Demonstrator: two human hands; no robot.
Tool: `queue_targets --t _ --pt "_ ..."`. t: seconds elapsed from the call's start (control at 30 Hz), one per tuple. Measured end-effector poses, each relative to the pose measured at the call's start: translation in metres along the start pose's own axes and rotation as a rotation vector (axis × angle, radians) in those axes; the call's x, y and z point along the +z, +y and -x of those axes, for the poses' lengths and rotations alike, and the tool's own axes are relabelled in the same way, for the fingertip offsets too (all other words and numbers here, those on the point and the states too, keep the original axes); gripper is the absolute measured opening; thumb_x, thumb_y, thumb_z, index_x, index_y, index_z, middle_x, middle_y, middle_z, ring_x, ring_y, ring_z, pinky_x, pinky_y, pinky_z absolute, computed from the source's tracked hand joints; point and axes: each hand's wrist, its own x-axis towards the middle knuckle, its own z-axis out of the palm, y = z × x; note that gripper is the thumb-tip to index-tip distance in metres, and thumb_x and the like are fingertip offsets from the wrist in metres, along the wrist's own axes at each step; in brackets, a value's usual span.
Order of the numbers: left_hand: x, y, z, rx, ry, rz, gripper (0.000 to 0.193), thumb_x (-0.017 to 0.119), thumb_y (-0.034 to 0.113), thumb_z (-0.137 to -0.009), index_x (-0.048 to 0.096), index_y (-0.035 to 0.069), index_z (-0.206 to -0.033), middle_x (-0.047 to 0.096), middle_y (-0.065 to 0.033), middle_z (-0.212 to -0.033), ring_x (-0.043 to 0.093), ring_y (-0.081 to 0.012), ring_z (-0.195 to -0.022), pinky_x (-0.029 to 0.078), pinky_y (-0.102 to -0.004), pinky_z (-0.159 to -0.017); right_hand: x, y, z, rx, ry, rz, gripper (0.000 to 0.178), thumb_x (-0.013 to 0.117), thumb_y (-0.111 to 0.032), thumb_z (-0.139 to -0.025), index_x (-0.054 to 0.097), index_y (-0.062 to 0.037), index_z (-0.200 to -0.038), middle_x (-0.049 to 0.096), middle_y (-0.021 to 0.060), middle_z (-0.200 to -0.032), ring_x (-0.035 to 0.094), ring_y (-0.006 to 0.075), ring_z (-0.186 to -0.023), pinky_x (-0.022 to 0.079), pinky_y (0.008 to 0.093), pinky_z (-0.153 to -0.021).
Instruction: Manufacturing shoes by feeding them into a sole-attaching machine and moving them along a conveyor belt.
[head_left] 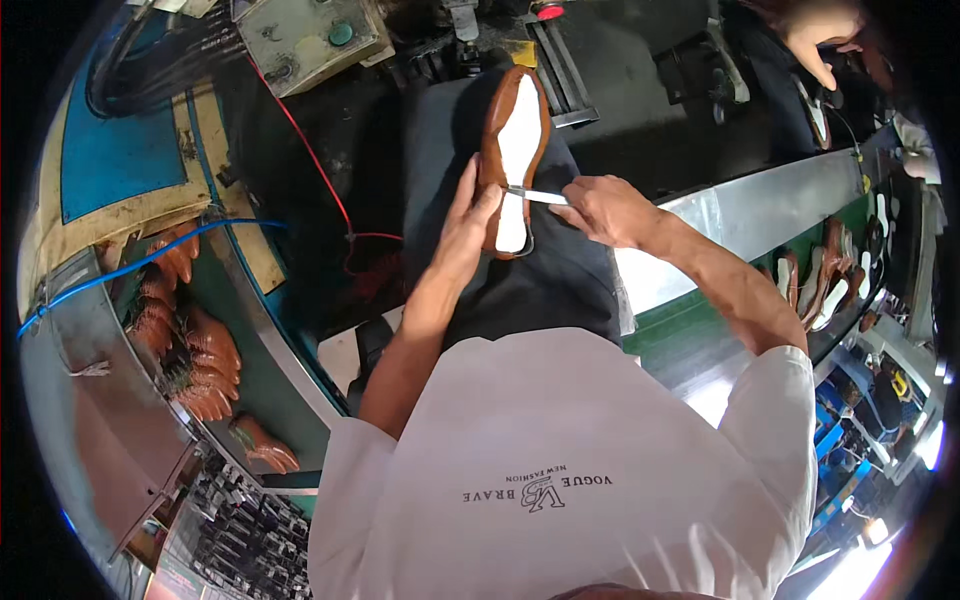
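A brown shoe [497,130] lies sole up across my lap, its toe pointing away from me. A white insole [520,125] covers most of its underside. My left hand [466,225] grips the shoe's left side, with the thumb by the sole's narrow middle. In my right hand [607,208] is a slim, knife-like tool [543,197] with a flat, pale metal blade. The blade points left, and its tip meets the insole's narrow middle close to my left thumb. The tool's grip is hidden inside my right fingers.
Several brown shoes [208,350] sit on the green belt at left. Another conveyor [660,345] at right carries more shoes and white soles. Ahead stands a machine with a control box [315,40]. A blue hose [150,262] runs at left. Another person's hand [812,45] shows far right.
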Motion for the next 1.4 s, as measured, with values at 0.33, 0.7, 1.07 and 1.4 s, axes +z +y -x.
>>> queue_targets --t 0.33,0.7,1.07,1.4 --pt "-0.016 -0.019 -0.032 0.159 0.006 -0.483 0.085 0.069 0.016 -0.107 0.020 0.002 -0.175 0.035 -0.0342 -0.168 0.037 -0.0485 -0.158 0.035 -0.0506 -0.129 -0.016 -0.020 -0.030 0.081 0.031 -0.117 0.046 0.059 -0.038 -0.112 0.073 0.0045 -0.101 0.074 0.0284 -0.089 0.072 0.0514 -0.088 0.058 0.0572 -0.080" --pt "0.014 -0.001 -0.032 0.347 0.207 -0.823 0.058 0.072 0.024 -0.105 0.046 -0.008 -0.145 0.059 -0.0328 -0.134 0.061 -0.0488 -0.125 0.048 -0.0534 -0.108 -0.031 0.003 -0.031 0.255 0.014 -0.693 0.052 0.058 -0.040 -0.115 0.072 0.0054 -0.095 0.069 0.0158 -0.074 0.073 0.0272 -0.073 0.055 0.0442 -0.073" --pt "-0.003 0.030 -0.055 -0.030 -0.144 -0.150 0.074 0.055 0.043 -0.117 0.028 0.002 -0.173 0.048 -0.0168 -0.166 0.049 -0.0239 -0.150 0.040 -0.0392 -0.125 -0.018 0.010 -0.020 0.162 0.194 -0.208 0.050 0.062 -0.032 -0.113 0.067 0.0082 -0.084 0.068 0.0349 -0.081 0.070 0.0560 -0.082 0.056 0.0595 -0.075" --pt "0.005 0.025 -0.061 0.087 -0.077 -0.560 0.062 0.056 0.033 -0.115 0.041 -0.004 -0.162 0.055 -0.0255 -0.154 0.055 -0.0352 -0.144 0.041 -0.0443 -0.123 -0.035 -0.026 -0.006 0.252 0.800 -0.417 0.031 0.074 -0.020 -0.096 0.066 0.0027 -0.116 0.075 0.0237 -0.099 0.076 0.0490 -0.095 0.060 0.0550 -0.086"
